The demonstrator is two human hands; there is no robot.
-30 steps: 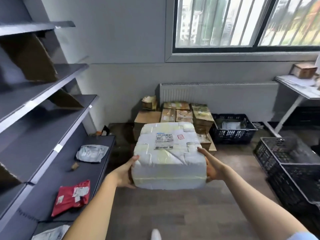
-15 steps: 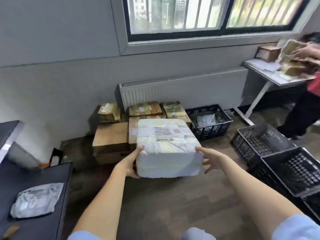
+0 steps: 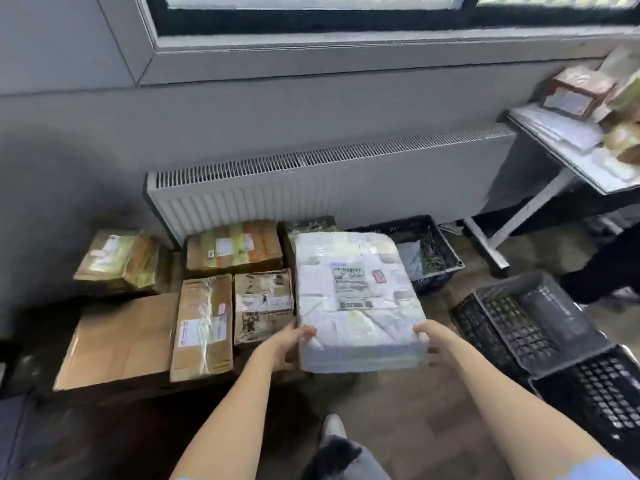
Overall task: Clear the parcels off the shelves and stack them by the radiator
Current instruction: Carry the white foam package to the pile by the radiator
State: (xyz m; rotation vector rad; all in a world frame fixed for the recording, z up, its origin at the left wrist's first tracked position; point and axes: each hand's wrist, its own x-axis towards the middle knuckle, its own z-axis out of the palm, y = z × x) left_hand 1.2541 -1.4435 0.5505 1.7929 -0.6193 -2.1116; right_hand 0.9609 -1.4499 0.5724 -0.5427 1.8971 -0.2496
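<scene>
You hold a white parcel with both hands: your left hand is clamped on its near left corner, thumb on top, and your right hand grips the near right corner the same way. The parcel is a flat, squarish block wrapped in crinkled white plastic, with yellowish tape strips across the wrap, a printed shipping label with barcodes near the middle of its top face and a small red-edged sticker just right of that label. It sits level, at the right end of the pile of cardboard boxes on the floor in front of the radiator; whether its underside touches anything you cannot tell from here.

Just left of the parcel lies a brown box with a scuffed label, then a long taped box, then a large plain carton nearest the left. Behind these, against the radiator, a box with orange and green tape and a tilted yellowish box further left.

A black plastic crate stands on the floor right of the parcel, against the radiator; it holds a grey plastic bag and some dry grassy scraps. Two more black lattice crates stand nested at your right, and nothing shows in them. At the far right, a white tabletop carries papers and taped boxes, blurred.
</scene>
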